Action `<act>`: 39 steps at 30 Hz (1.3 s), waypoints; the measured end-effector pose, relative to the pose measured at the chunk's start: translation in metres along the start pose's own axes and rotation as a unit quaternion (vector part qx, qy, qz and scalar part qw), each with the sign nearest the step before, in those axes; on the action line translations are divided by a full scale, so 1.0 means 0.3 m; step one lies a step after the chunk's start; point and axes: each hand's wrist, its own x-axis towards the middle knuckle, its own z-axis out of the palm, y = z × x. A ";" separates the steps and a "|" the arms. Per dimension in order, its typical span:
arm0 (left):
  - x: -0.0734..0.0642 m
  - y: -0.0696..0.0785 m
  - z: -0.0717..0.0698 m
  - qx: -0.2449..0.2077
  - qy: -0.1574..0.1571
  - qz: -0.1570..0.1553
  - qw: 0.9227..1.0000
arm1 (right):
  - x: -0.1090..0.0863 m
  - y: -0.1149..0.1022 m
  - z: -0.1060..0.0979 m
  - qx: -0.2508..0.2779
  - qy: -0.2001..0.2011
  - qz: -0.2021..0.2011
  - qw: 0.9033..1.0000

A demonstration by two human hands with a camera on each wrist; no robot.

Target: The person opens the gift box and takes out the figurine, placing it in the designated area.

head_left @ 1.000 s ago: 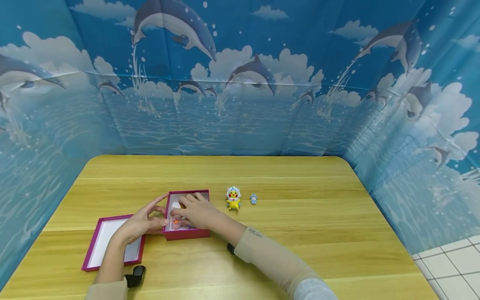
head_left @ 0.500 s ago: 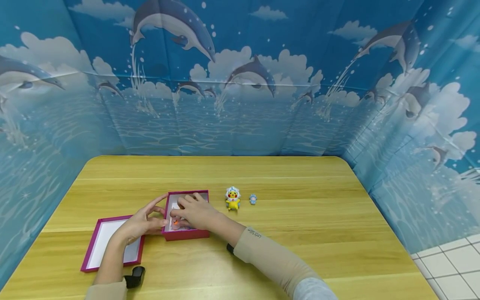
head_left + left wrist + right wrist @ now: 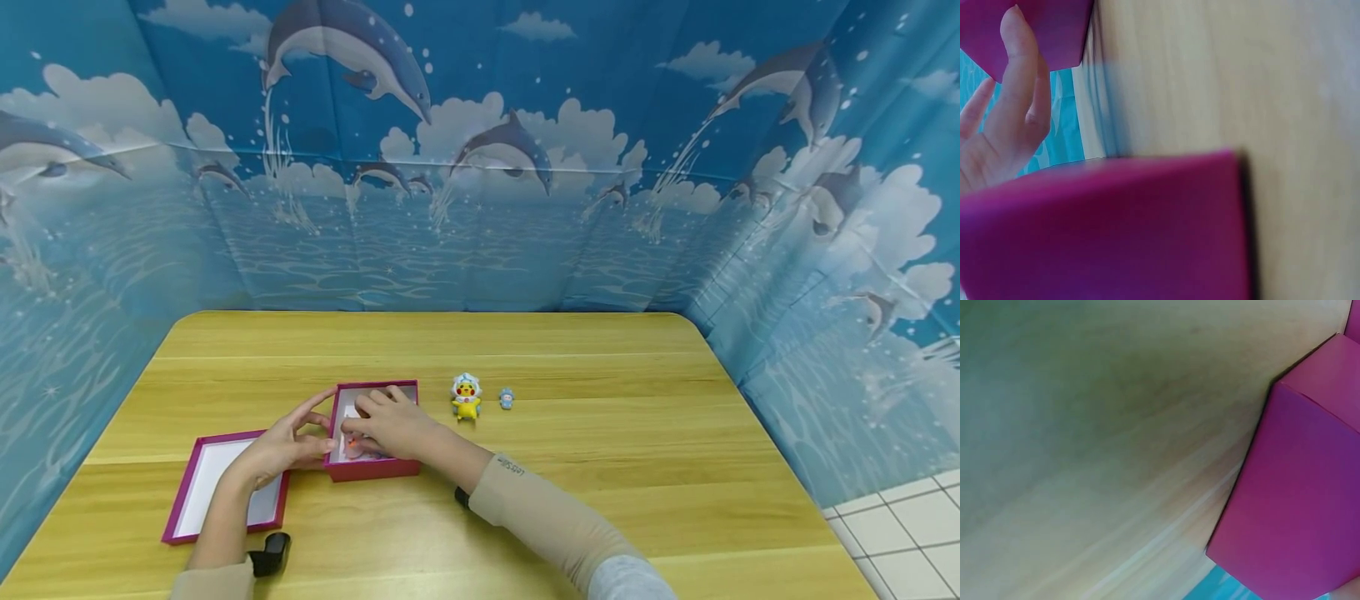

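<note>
An open magenta box (image 3: 372, 471) stands on the table, in the head view left of the middle. My left hand (image 3: 281, 450) rests its fingertips on the box's left wall; in the left wrist view its fingers (image 3: 1019, 59) lie rather straight against the side. My right hand (image 3: 393, 423) reaches down into the box. Between its thumb and forefinger it pinches a small pink toy figure (image 3: 352, 448) with an orange spot. White and other bits lie beside the figure, mostly hidden by the hand. The right wrist view shows only the box's outer walls (image 3: 1297, 494).
The box's lid (image 3: 197, 492), white inside, lies upturned under the left forearm. Right of the box are a yellow figure with a white hood (image 3: 467, 398) and a tiny blue figure (image 3: 507, 399). A dolphin-print curtain (image 3: 480, 233) hangs behind the table (image 3: 600, 450).
The pink figure has turned slightly in the right hand, and less of its orange spot shows now. Both hands and the box stay in place.
</note>
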 end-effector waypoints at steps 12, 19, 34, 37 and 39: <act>0.002 -0.001 -0.001 0.002 0.000 -0.002 1.000 | -0.003 0.030 -0.039 0.022 0.004 0.007 1.000; 0.005 -0.003 -0.002 0.003 0.001 -0.003 1.000 | -0.035 0.079 -0.081 0.030 0.025 0.017 0.999; 0.004 0.010 0.004 0.007 0.006 -0.002 1.000 | -0.159 0.204 -0.119 0.063 0.104 0.065 0.990; 0.005 0.008 0.002 0.013 0.007 -0.001 1.000 | -0.192 0.229 -0.115 0.069 0.129 0.074 0.986; 0.005 0.006 0.002 0.015 0.009 -0.004 1.000 | -0.213 0.243 -0.111 0.070 0.133 0.082 0.985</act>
